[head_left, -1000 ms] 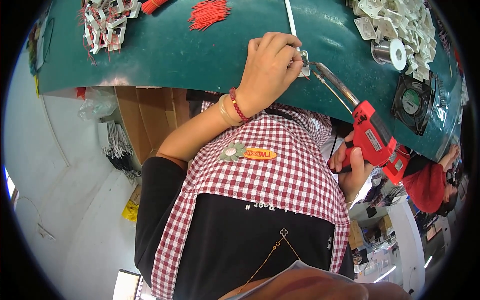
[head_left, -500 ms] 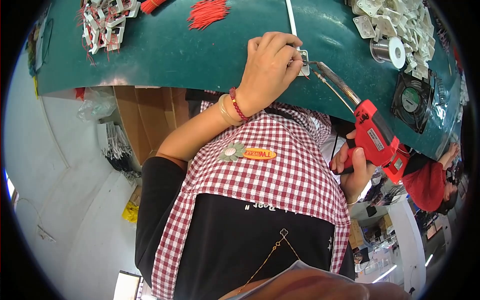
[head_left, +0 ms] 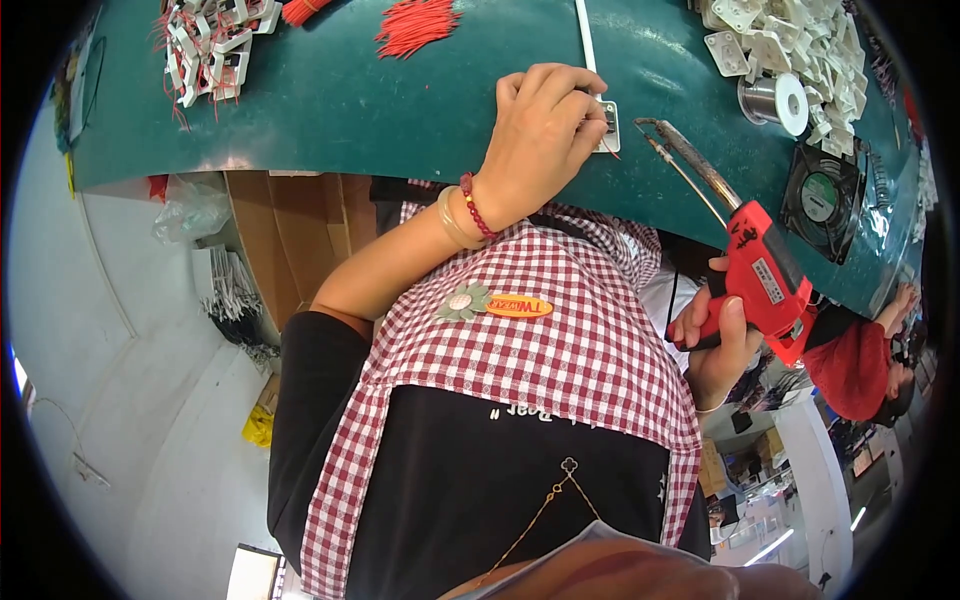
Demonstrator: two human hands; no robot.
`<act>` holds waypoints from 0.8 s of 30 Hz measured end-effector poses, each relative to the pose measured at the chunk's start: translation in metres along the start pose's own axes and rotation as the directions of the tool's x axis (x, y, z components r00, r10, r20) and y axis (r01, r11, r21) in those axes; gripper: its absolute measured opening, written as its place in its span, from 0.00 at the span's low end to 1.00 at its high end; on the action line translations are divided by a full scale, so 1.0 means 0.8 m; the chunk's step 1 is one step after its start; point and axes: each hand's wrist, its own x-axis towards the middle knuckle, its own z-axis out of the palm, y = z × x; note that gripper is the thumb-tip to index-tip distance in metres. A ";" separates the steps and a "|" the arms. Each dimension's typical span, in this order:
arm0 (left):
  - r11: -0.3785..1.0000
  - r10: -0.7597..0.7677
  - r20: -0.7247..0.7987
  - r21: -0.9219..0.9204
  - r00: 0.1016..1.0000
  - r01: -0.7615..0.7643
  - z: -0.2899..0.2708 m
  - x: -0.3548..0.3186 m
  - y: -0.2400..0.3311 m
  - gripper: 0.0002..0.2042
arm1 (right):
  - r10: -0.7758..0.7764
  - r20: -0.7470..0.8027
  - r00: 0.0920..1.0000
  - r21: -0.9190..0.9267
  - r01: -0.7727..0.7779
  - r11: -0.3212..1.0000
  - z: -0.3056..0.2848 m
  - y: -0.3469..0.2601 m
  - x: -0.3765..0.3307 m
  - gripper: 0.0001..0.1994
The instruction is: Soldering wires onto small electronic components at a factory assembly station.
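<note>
My left hand [head_left: 545,135] is closed in a pinch at the left edge of a small white plastic housing [head_left: 611,140] lying on the green tabletop. Its fingers partly cover the housing and hide what is between the fingertips. A short piece of red wire [head_left: 613,152] shows at the housing's lower end, by the thumb. My right hand [head_left: 722,325] is wrapped round the handle of a red soldering gun [head_left: 757,262]. The gun's long metal barrel slants up and left, and its bent tip is a little right of the housing, apart from it.
A white strip [head_left: 585,40] runs away from the housing. Loose red wires [head_left: 418,25] and wired white housings [head_left: 208,55] lie far left. A solder spool [head_left: 773,104], piled white housings [head_left: 790,35] and a black fan [head_left: 823,200] are at right. Another person [head_left: 853,365] is beyond.
The soldering gun in my right hand has drawn back down and right, so its tip has left the housing. My left hand has stayed in place.
</note>
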 end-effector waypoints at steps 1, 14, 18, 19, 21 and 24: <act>1.000 -0.003 0.006 0.003 1.000 0.003 0.000 0.000 0.000 0.05 | -0.001 0.002 1.000 -0.001 0.001 1.000 0.000 0.000 0.001 0.21; 1.000 0.011 0.013 0.013 1.000 -0.011 0.001 0.000 0.002 0.04 | 0.026 0.079 0.997 0.003 -0.026 1.000 -0.003 0.011 0.004 0.19; 1.000 0.007 0.015 0.014 1.000 -0.007 0.001 0.000 0.002 0.04 | 0.031 0.077 0.997 -0.010 -0.031 0.999 -0.002 0.009 0.003 0.17; 1.000 0.006 0.013 0.010 1.000 -0.006 0.000 0.000 0.002 0.04 | 0.032 0.078 0.996 -0.011 -0.031 0.999 -0.002 0.009 0.003 0.17; 1.000 0.008 0.012 0.014 1.000 -0.008 0.001 0.000 0.002 0.04 | 0.033 0.074 0.997 -0.012 -0.032 0.999 -0.002 0.009 0.002 0.16; 1.000 0.011 0.014 0.018 1.000 -0.011 0.001 -0.001 0.002 0.04 | 0.054 0.058 0.997 -0.011 -0.054 0.999 -0.001 0.007 0.001 0.16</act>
